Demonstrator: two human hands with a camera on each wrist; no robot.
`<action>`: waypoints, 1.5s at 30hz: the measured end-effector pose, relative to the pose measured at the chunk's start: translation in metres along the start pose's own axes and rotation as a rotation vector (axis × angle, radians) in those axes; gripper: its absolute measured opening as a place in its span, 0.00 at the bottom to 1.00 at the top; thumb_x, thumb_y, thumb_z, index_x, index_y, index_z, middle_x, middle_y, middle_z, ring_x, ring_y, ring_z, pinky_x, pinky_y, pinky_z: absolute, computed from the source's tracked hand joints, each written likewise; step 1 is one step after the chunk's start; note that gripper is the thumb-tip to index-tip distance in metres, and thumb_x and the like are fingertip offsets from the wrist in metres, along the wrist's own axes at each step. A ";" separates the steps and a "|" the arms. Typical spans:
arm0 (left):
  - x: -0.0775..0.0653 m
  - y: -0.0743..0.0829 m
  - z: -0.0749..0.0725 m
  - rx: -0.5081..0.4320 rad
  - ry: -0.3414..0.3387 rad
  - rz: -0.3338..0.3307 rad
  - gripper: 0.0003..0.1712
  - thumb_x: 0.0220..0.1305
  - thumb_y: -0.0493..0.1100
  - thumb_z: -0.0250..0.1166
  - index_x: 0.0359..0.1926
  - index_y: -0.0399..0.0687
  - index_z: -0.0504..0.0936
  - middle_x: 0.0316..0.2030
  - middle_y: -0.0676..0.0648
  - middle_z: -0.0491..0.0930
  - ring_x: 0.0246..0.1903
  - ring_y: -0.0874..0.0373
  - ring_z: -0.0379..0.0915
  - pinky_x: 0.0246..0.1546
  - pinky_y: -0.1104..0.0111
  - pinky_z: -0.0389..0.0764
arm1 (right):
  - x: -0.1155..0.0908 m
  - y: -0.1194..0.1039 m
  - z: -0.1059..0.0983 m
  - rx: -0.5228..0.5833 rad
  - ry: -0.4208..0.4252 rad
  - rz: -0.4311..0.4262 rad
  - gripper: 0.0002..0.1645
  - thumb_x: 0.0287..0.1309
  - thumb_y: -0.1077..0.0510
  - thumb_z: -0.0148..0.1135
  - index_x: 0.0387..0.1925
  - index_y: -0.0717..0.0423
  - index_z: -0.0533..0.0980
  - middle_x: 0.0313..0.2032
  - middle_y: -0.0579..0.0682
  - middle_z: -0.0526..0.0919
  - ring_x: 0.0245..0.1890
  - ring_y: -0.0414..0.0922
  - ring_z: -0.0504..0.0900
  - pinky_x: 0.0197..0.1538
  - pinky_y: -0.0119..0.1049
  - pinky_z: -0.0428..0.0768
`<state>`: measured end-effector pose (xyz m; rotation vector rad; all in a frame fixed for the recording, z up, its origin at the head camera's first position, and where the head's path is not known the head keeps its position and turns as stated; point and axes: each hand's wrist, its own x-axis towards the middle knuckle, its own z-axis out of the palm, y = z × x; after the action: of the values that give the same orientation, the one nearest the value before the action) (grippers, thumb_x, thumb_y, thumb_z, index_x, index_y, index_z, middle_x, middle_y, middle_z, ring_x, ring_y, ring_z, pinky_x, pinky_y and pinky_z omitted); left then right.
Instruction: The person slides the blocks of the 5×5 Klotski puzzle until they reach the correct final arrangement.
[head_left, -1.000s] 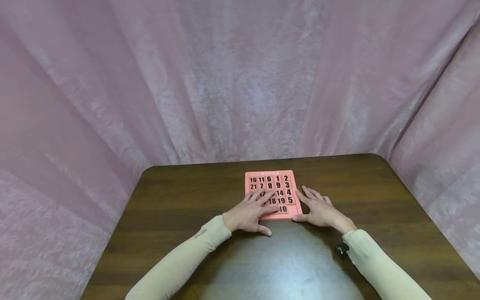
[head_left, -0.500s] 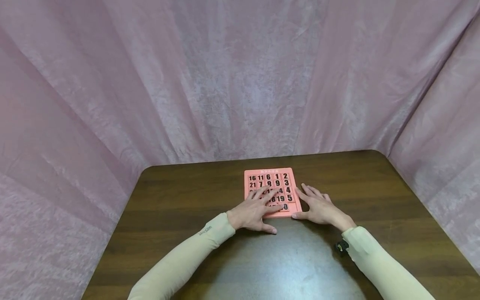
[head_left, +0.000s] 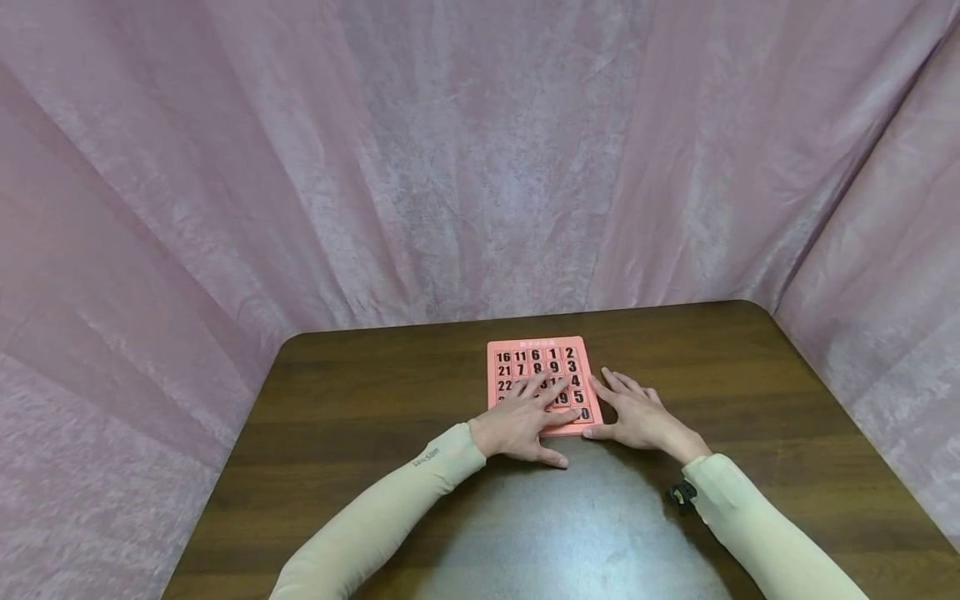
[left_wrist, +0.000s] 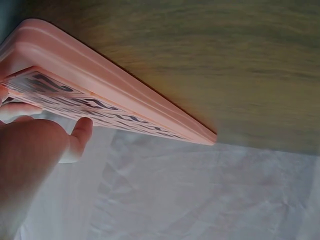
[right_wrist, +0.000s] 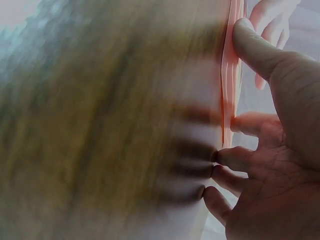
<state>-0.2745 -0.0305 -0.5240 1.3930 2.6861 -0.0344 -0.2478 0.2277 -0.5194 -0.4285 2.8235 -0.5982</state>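
A pink sliding number puzzle [head_left: 492,367] lies on the table, its black-numbered tiles set in a raised frame. My left hand [head_left: 517,425] spreads over its lower half with fingers extended, the index fingertip on the 10 tile [head_left: 585,414] in the near right corner. The left fingers hide several middle and lower tiles; the left thumb points off the near edge over the table. My right hand [head_left: 641,419] rests at the puzzle's right side, thumb at the near corner and index fingertip against the frame's edge [right_wrist: 229,85]. Its other fingers lie loosely extended on the table.
The brown wooden table [head_left: 360,392] has rounded far corners. Pink velvet curtains [head_left: 480,167] hang behind it and at both sides. A small black device [head_left: 682,493] sits at the right sleeve's cuff.
My left hand has moved right, and the 10 tile has slid right with it into the near right corner under the 5. The right hand stays at the frame.
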 end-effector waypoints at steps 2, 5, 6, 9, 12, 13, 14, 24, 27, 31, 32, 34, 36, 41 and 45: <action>0.002 0.000 0.000 0.009 0.001 0.000 0.50 0.68 0.82 0.62 0.84 0.76 0.63 0.91 0.47 0.42 0.90 0.39 0.38 0.86 0.39 0.53 | 0.001 0.001 -0.001 -0.003 0.006 -0.001 0.61 0.66 0.31 0.72 0.86 0.58 0.59 0.86 0.70 0.53 0.85 0.71 0.54 0.74 0.83 0.56; 0.001 -0.003 -0.001 0.001 0.011 0.015 0.51 0.67 0.82 0.61 0.86 0.75 0.61 0.91 0.46 0.42 0.89 0.38 0.39 0.85 0.37 0.54 | 0.002 0.001 -0.001 -0.007 0.011 0.002 0.61 0.66 0.32 0.72 0.86 0.58 0.59 0.86 0.70 0.54 0.85 0.71 0.55 0.74 0.82 0.57; -0.002 -0.005 -0.002 -0.009 0.014 0.016 0.52 0.67 0.82 0.61 0.86 0.75 0.60 0.91 0.46 0.42 0.89 0.37 0.38 0.85 0.36 0.54 | 0.002 0.001 0.000 -0.008 0.010 0.002 0.61 0.66 0.31 0.72 0.86 0.57 0.59 0.86 0.70 0.53 0.85 0.71 0.55 0.75 0.82 0.57; -0.016 -0.018 -0.004 -0.024 0.032 0.001 0.51 0.67 0.81 0.62 0.85 0.76 0.62 0.91 0.46 0.43 0.89 0.35 0.38 0.84 0.34 0.54 | 0.003 -0.002 0.001 -0.001 -0.001 0.000 0.61 0.66 0.30 0.71 0.86 0.56 0.58 0.86 0.69 0.53 0.85 0.70 0.54 0.75 0.82 0.56; -0.032 -0.032 -0.006 -0.022 0.039 -0.029 0.47 0.68 0.80 0.63 0.83 0.76 0.67 0.90 0.47 0.45 0.89 0.35 0.38 0.84 0.36 0.55 | 0.002 -0.004 0.002 0.000 -0.011 0.009 0.62 0.66 0.29 0.71 0.87 0.55 0.57 0.86 0.68 0.52 0.86 0.70 0.53 0.76 0.81 0.55; -0.037 -0.035 -0.005 -0.022 0.036 -0.031 0.46 0.68 0.80 0.63 0.82 0.76 0.68 0.90 0.46 0.45 0.89 0.35 0.38 0.84 0.36 0.56 | 0.001 -0.004 0.001 0.000 -0.011 0.015 0.62 0.65 0.30 0.72 0.87 0.56 0.57 0.86 0.69 0.52 0.85 0.70 0.54 0.76 0.81 0.56; -0.041 -0.038 -0.004 -0.023 0.029 -0.029 0.46 0.69 0.80 0.62 0.82 0.75 0.68 0.90 0.46 0.44 0.89 0.35 0.38 0.84 0.37 0.56 | 0.000 -0.003 0.001 -0.003 -0.010 0.020 0.62 0.65 0.30 0.72 0.87 0.56 0.57 0.86 0.68 0.53 0.85 0.70 0.54 0.76 0.81 0.56; -0.048 -0.040 0.007 -0.063 0.014 -0.024 0.45 0.71 0.79 0.60 0.82 0.72 0.69 0.91 0.47 0.41 0.89 0.37 0.37 0.85 0.38 0.55 | 0.000 0.000 -0.001 -0.001 0.007 0.002 0.61 0.66 0.31 0.72 0.86 0.56 0.58 0.86 0.69 0.53 0.86 0.70 0.54 0.76 0.82 0.56; -0.044 -0.038 0.006 -0.072 0.013 -0.018 0.46 0.70 0.79 0.61 0.82 0.72 0.69 0.91 0.47 0.41 0.89 0.37 0.37 0.85 0.37 0.54 | 0.000 0.000 -0.001 -0.001 0.001 0.008 0.61 0.66 0.31 0.72 0.86 0.56 0.58 0.86 0.69 0.53 0.86 0.69 0.54 0.76 0.81 0.56; -0.037 -0.034 0.004 -0.066 0.017 -0.003 0.46 0.71 0.79 0.60 0.83 0.71 0.68 0.91 0.46 0.42 0.89 0.38 0.38 0.85 0.36 0.52 | 0.000 0.001 -0.001 0.000 0.000 0.009 0.61 0.67 0.31 0.71 0.86 0.56 0.58 0.86 0.69 0.53 0.86 0.69 0.54 0.76 0.80 0.56; -0.035 -0.033 0.003 -0.061 0.017 0.000 0.46 0.71 0.80 0.60 0.83 0.71 0.68 0.91 0.46 0.42 0.89 0.38 0.38 0.85 0.36 0.52 | 0.000 0.001 -0.002 -0.002 0.001 0.008 0.61 0.67 0.31 0.71 0.86 0.56 0.58 0.86 0.69 0.53 0.86 0.69 0.54 0.76 0.80 0.56; -0.031 -0.031 0.002 -0.050 0.017 0.005 0.46 0.71 0.80 0.59 0.83 0.71 0.68 0.91 0.46 0.41 0.89 0.37 0.39 0.85 0.36 0.52 | 0.001 0.001 -0.003 -0.006 0.002 0.006 0.60 0.67 0.31 0.71 0.86 0.56 0.58 0.86 0.69 0.53 0.86 0.69 0.54 0.76 0.79 0.57; -0.028 -0.029 0.002 -0.044 0.017 0.004 0.45 0.72 0.80 0.58 0.83 0.71 0.68 0.91 0.45 0.42 0.89 0.37 0.39 0.85 0.37 0.52 | 0.001 0.002 -0.003 -0.010 0.002 0.004 0.60 0.67 0.31 0.71 0.86 0.56 0.58 0.86 0.69 0.53 0.86 0.69 0.54 0.76 0.78 0.58; -0.026 -0.027 0.004 -0.040 0.025 0.006 0.46 0.72 0.79 0.58 0.84 0.72 0.66 0.91 0.45 0.41 0.89 0.37 0.39 0.85 0.37 0.52 | 0.001 0.002 -0.003 -0.011 0.002 0.005 0.60 0.67 0.31 0.71 0.86 0.56 0.58 0.86 0.69 0.53 0.86 0.69 0.54 0.75 0.78 0.59; -0.038 -0.034 0.006 -0.063 0.044 -0.001 0.47 0.71 0.79 0.59 0.85 0.72 0.64 0.91 0.44 0.42 0.89 0.37 0.38 0.83 0.36 0.55 | 0.001 0.002 -0.001 -0.002 0.000 0.007 0.61 0.67 0.31 0.71 0.86 0.56 0.58 0.86 0.68 0.53 0.86 0.69 0.54 0.75 0.78 0.59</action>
<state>-0.2799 -0.0809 -0.5266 1.3907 2.6979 0.0812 -0.2490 0.2292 -0.5193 -0.4193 2.8249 -0.5949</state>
